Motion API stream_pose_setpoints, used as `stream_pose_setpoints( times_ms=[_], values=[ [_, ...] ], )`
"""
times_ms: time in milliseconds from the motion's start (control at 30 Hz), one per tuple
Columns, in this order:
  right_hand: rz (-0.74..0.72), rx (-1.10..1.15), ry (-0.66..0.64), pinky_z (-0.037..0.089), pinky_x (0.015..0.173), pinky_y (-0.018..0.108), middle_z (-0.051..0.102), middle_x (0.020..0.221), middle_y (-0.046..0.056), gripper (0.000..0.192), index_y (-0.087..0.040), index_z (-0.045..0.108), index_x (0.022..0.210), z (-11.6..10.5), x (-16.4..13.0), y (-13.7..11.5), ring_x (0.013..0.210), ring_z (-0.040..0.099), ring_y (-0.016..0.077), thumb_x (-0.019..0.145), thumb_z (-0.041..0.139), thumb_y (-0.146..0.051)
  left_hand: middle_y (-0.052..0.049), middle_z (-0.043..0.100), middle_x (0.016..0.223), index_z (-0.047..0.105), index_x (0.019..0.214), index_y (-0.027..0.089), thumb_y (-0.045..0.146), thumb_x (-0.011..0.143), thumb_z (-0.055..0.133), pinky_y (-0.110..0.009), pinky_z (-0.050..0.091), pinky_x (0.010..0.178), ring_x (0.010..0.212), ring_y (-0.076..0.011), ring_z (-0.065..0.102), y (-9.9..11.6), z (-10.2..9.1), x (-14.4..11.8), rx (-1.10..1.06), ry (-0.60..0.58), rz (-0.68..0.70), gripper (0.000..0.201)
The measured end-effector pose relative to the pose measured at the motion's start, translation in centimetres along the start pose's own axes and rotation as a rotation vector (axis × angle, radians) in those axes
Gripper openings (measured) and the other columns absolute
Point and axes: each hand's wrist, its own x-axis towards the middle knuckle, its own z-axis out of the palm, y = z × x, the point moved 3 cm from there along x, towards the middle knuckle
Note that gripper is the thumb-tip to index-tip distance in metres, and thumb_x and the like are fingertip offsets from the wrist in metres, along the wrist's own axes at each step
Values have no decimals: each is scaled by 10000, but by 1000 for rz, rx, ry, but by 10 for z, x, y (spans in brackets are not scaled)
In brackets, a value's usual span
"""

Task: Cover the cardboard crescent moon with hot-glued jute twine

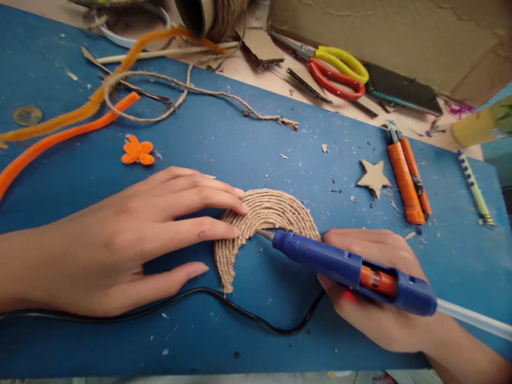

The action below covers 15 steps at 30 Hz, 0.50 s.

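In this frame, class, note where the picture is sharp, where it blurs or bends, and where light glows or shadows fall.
Head view: the coiled jute-twine crescent and blue glue gun are fairly sharp; the yellow-green bottle at the right edge smears; the blue board edge bows, wide-angle; a red glow shows under the gun on the right hand; the left hand casts a soft shadow.

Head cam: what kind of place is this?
Likely a home or hobby craft table. A blue work board littered with scraps holds a twine-wrapped crescent, which the left hand steadies while the right hand holds a glue gun to it. Scissors and pipe cleaners lie behind.
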Motion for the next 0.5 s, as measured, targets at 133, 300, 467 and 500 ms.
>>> stream_pose_setpoints(
  times_ms=[133, 300, 467, 500],
  values=[
    [-16, -19, 3, 309, 625, 293, 457, 719, -70, 318, -248, 487, 869, -1, 2, -4, 625, 416, 114, 804, 680, -3, -48, 722, 1760, 737, 1580, 321, 204, 1166, 645, -480, 476, 1478, 1687, -303, 655, 4, 0, 1, 15, 7, -19, 440],
    [-24, -57, -8, 328, 619, 276, 446, 700, -74, 284, -241, 481, 843, -3, 5, -7, 625, 405, 105, 813, 662, -24, -35, 751, 1722, 750, 1560, 346, 216, 1174, 635, -505, 515, 1451, 1655, -317, 684, 7, -1, 2, 5, 24, -43, 423],
    [-32, -71, -14, 340, 619, 269, 455, 702, -75, 279, -238, 486, 842, -4, 8, -8, 630, 414, 99, 804, 651, -16, -27, 735, 1744, 733, 1581, 347, 225, 1185, 630, -495, 500, 1452, 1669, -306, 670, 6, -1, 2, 30, 9, -35, 426],
    [-31, -74, -18, 342, 619, 267, 456, 705, -76, 282, -238, 486, 845, -4, 8, -8, 631, 414, 97, 803, 649, -11, -24, 737, 1741, 732, 1584, 353, 226, 1184, 632, -494, 502, 1452, 1665, -309, 675, 6, -1, 2, 25, 13, -38, 432]
  ],
)
